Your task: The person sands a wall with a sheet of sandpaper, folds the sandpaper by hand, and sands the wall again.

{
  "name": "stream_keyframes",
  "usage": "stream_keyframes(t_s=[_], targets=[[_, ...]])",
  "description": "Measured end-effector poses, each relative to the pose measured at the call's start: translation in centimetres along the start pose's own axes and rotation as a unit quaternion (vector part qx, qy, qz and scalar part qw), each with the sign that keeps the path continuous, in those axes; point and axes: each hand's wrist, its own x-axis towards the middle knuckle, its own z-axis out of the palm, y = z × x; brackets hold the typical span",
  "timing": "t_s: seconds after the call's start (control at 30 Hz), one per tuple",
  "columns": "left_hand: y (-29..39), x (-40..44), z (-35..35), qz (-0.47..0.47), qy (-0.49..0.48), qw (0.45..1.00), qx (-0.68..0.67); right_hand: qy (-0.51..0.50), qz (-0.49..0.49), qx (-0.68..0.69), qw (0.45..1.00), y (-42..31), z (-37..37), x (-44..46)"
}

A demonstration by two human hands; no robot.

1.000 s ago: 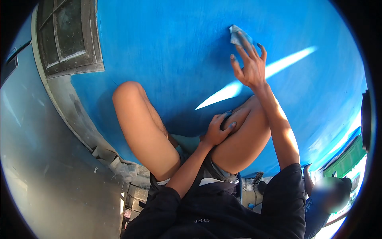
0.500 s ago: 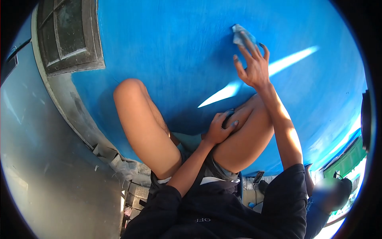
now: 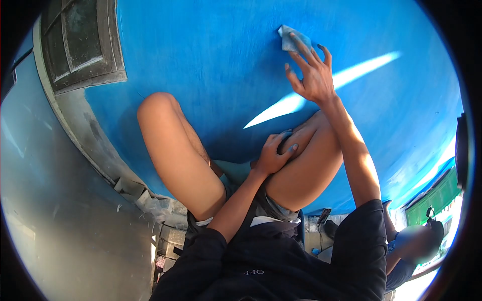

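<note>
My right hand [image 3: 316, 80] reaches up to a bright blue wall [image 3: 201, 50]. Its fingertips press a small pale grey-blue sheet [image 3: 295, 40] flat on the paint; whether this is cloth or sandpaper is unclear. Dark blue smudges mark the fingertips. Between my bent legs, my left hand [image 3: 273, 156] rests against the inner side of my right leg, fingers curled. Something dark shows between its thumb and forefinger, too hidden to name. The left fingertips are stained bluish as well.
A worn wooden window frame [image 3: 83, 42] sits at upper left. A large grey metallic panel [image 3: 65, 200] fills the left side. Rubble [image 3: 155, 205] lies along the wall base. A phone-like device [image 3: 324, 215] stands behind my right thigh. Another person [image 3: 409, 251] is at lower right.
The view has shifted slightly. My right hand and the sheet have slid a little left and up along the wall. My left hand stays at my leg.
</note>
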Motion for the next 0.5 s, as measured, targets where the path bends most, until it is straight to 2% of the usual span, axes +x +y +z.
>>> stream_keyframes(t_s=[0.07,0.5], targets=[[0.04,0.08,-0.05,-0.008,-0.007,1.0,-0.002,0.039,0.045,-0.016,0.998,0.32,0.04,0.34],[0.09,0.15,0.0,-0.003,-0.005,1.0,0.002,0.018,0.047,-0.003,0.999,0.13,-0.07,0.06]])
